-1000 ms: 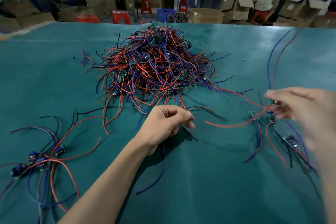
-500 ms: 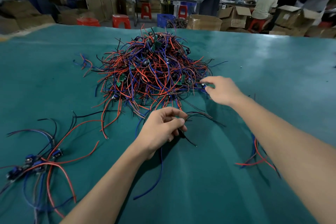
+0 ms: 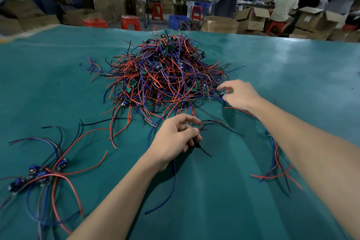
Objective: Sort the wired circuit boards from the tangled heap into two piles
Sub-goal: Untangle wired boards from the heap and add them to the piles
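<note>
A tangled heap (image 3: pixel 163 78) of small green circuit boards with red, blue and black wires lies in the middle of the teal table (image 3: pixel 292 68). My left hand (image 3: pixel 173 140) sits just in front of the heap, fingers curled round a thin black wire and a blue one that trails toward me. My right hand (image 3: pixel 238 93) reaches to the heap's right edge and pinches a small wired board there. One sorted pile (image 3: pixel 39 173) lies at the lower left. A second pile (image 3: pixel 278 163) lies at the right, partly hidden under my right forearm.
The table's far edge runs behind the heap. Beyond it stand cardboard boxes (image 3: pixel 253 19), red stools (image 3: pixel 130 22) and a blue crate (image 3: pixel 178 21). Several people sit at benches in the background.
My right hand left the pile at the right, swung over to the heap's right edge and now pinches a board there. My left hand has stayed put with its wires.
</note>
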Available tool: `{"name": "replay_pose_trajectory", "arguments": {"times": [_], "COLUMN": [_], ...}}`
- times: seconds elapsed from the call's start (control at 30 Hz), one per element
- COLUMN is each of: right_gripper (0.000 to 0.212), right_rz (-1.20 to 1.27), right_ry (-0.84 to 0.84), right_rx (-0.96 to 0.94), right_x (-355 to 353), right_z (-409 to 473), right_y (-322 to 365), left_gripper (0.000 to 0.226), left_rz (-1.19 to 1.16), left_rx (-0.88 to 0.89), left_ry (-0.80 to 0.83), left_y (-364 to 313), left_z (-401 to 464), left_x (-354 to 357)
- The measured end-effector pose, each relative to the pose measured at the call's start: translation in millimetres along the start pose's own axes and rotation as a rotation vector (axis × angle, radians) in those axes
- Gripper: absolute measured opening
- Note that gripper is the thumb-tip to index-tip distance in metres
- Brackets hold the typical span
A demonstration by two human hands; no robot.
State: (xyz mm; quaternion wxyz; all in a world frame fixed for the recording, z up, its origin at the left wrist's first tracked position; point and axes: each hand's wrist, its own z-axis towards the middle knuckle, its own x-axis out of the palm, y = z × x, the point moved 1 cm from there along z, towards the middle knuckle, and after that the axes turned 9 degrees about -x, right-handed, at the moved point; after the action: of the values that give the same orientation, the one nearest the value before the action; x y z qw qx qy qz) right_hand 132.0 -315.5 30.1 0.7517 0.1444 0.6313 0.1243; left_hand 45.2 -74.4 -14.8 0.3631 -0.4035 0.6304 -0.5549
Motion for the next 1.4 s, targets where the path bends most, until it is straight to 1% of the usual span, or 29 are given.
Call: {"name": "replay_pose_trajectory", "arguments": {"times": [0.03, 0.1, 0.17, 0.23, 0.33, 0.4, 0.43, 0.5, 0.57, 0.63, 0.7, 0.77, 0.83, 0.87, 0.93, 1.0, 1.07, 1.13, 1.2, 1.27, 1.33, 1.4], "right_gripper": [0.041, 0.033, 0.031, 0.029, 0.027, 0.025, 0.026, 0.029, 0.03, 0.03, 0.027, 0.024, 0.025, 0.028, 0.033, 0.029, 0.03, 0.03, 0.034, 0.038, 0.038, 0.037], "right_rz": [-0.025, -0.054, -0.031, 0.056, 0.232, 0.356, 0.484, 0.844, 1.193, 1.426, 1.598, 1.698, 1.649, 1.587, 1.415, 1.314, 1.278, 1.248, 1.24, 1.231, 1.2, 1.157], "right_ry": [0.036, 0.02, -0.081, -0.236, -0.517, -0.657, -0.708, -0.768, -0.736, -0.647, -0.53, -0.407, -0.299, -0.263, -0.248, -0.238, -0.218, -0.199, -0.189, -0.181, -0.169, -0.161], "right_rx": [-0.018, -0.027, -0.005, 0.03, 0.097, 0.116, 0.104, 0.042, -0.047, -0.043, 0.071, 0.201, 0.25, 0.241, 0.173, 0.106, 0.092, 0.081, 0.056, 0.023, 0.001, 0.013], "right_x": [2.4, 5.7, 2.2, -10.3, -44.8, -73.1, -87.4, -112.5, -120.3, -106.5, -74.9, -36.2, -1.8, 11.1, 26.5, 29.0, 28.8, 30.9, 31.9, 32.1, 31.6, 30.5], "right_z": [1.0, 3.8, 6.5, 7.7, 4.9, -5.7, -14.4, -39.2, -67.0, -92.2, -110.4, -124.0, -133.3, -135.6, -138.0, -138.1, -138.2, -138.6, -139.0, -139.4, -139.8, -139.8], "right_y": [0.7, 0.6, -0.2, -1.3, 2.6, 13.7, 22.8, 42.8, 60.4, 74.1, 79.9, 81.7, 79.5, 77.8, 74.4, 73.4, 71.7, 69.2, 69.1, 70.0, 70.0, 68.7], "left_gripper": [0.018, 0.018, 0.018, 0.018, 0.018, 0.018, 0.018, 0.018, 0.02, 0.022, 0.022, 0.024, 0.027, 0.029, 0.033, 0.035, 0.025, 0.014, 0.012, 0.017, 0.02, 0.016], "left_rz": [0.003, 0.004, -0.004, -0.01, -0.015, -0.014, -0.014, -0.012, -0.008, -0.02, -0.056, -0.121, -0.182, -0.2, -0.248, -0.309, -0.299, -0.224, -0.193, -0.203, -0.206, -0.201], "left_rx": [0.0, 0.001, -0.001, -0.003, -0.002, 0.002, 0.006, 0.013, 0.018, 0.025, 0.033, 0.039, 0.044, 0.042, 0.012, -0.025, -0.028, 0.001, 0.028, 0.027, 0.027, 0.036], "left_ry": [-0.001, -0.001, -0.001, 0.002, 0.002, 0.004, 0.004, 0.008, 0.008, 0.008, 0.008, 0.013, 0.009, 0.006, 0.001, -0.005, 0.007, 0.024, 0.036, 0.045, 0.061, 0.071], "left_y": [0.1, 0.3, 0.4, 0.5, 0.4, 0.5, 0.4, 0.0, -0.2, -0.4, -1.1, -2.4, -4.2, -4.8, -6.6, -8.8, -8.4, -6.3, -4.9, -6.0, -6.6, -5.8], "left_z": [-0.2, -0.3, -0.1, 0.2, -0.1, -0.2, -0.5, -0.9, -1.2, -0.9, -0.4, -1.1, -1.9, -1.6, -1.2, -1.5, -3.1, -5.8, -6.4, -7.1, -7.2, -7.8], "left_x": [-0.1, 0.2, -0.1, -0.1, 0.5, 0.7, 0.4, 0.2, 0.1, 0.4, 2.1, 3.3, 3.6, 3.7, 2.9, 1.0, 1.0, 1.3, 1.3, 0.6, -0.2, -0.2]}}
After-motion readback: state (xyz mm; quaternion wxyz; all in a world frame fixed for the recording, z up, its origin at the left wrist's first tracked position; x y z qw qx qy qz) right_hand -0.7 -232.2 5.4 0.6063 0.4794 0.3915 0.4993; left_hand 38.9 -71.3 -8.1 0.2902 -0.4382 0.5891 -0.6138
